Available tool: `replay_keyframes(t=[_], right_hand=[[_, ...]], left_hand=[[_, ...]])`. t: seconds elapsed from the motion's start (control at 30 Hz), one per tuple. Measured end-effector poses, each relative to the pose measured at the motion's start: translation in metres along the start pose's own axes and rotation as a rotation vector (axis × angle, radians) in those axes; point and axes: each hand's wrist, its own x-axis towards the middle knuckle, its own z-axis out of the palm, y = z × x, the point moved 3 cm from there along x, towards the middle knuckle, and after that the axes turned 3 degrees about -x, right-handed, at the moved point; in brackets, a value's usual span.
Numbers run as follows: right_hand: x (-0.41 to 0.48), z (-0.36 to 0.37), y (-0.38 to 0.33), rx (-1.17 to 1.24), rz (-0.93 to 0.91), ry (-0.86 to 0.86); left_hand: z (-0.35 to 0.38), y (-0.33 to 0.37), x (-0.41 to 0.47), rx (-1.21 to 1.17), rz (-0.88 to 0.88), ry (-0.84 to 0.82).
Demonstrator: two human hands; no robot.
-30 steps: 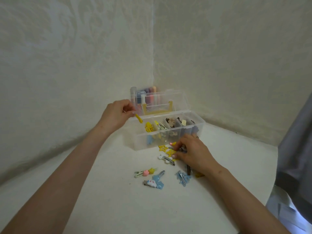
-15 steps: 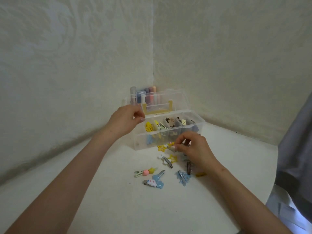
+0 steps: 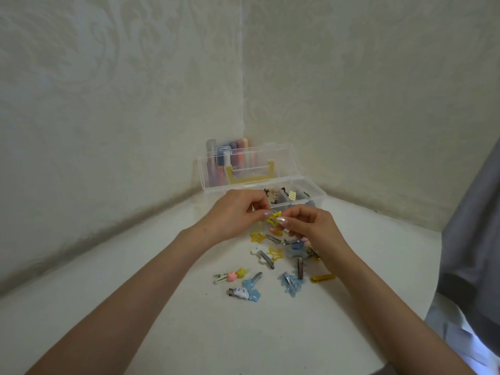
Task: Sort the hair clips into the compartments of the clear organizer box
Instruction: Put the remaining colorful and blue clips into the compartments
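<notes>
Left hand (image 3: pixel 232 212) and right hand (image 3: pixel 308 226) both pinch one yellow star clip (image 3: pixel 273 219) above the table's far corner, just before the clear organizer box (image 3: pixel 313 186). Sorting appears midway; next, one hand likely must carry it over a matching compartment and let go.

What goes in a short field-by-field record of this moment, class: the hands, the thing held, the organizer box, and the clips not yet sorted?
Held: yellow star-shaped plastic hair clip, above the table
Left hand: pinches the clip
Right hand: pinches the clip too
Box: clear plastic organizer box, lid open, clips in its compartments
Unsorted: flat yellow star clip, light blue plastic clip, yellow bar-shaped clip and others on the white table
</notes>
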Motion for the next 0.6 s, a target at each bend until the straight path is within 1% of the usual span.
replay_keyframes(t=[0.07, 0.1, 0.13, 0.2, 0.27, 0.33, 0.43, 0.53, 0.6], right_hand=[[0.000, 0.000, 0.001, -0.068, -0.035, 0.028], [0.001, -0.001, 0.003, -0.179, -0.073, 0.051], [0.003, -0.002, 0.004, -0.344, -0.112, 0.061], [0.003, -0.002, 0.007, -0.695, -0.163, -0.007], [0.001, 0.001, 0.009, -0.902, -0.177, -0.121], [-0.001, 0.002, 0.009, -0.972, -0.177, -0.163], [-0.003, 0.004, 0.008, -0.995, -0.189, -0.173], [-0.004, 0.005, 0.007, -0.981, -0.206, -0.163], [-0.004, 0.006, 0.007, -0.994, -0.216, -0.168]], left_hand=[[-0.003, -0.002, 0.001, -0.019, -0.005, 0.011], [-0.005, -0.004, 0.001, -0.032, -0.018, 0.025], [-0.008, -0.007, 0.001, -0.038, -0.037, 0.044], [-0.015, -0.015, 0.002, -0.032, -0.091, 0.093], [-0.024, -0.024, 0.002, -0.018, -0.135, 0.149], [-0.031, -0.034, 0.002, 0.008, -0.180, 0.202], [-0.037, -0.048, 0.002, 0.061, -0.265, 0.271], [-0.038, -0.060, 0.002, 0.079, -0.350, 0.269], [-0.038, -0.063, 0.003, 0.076, -0.376, 0.256]])
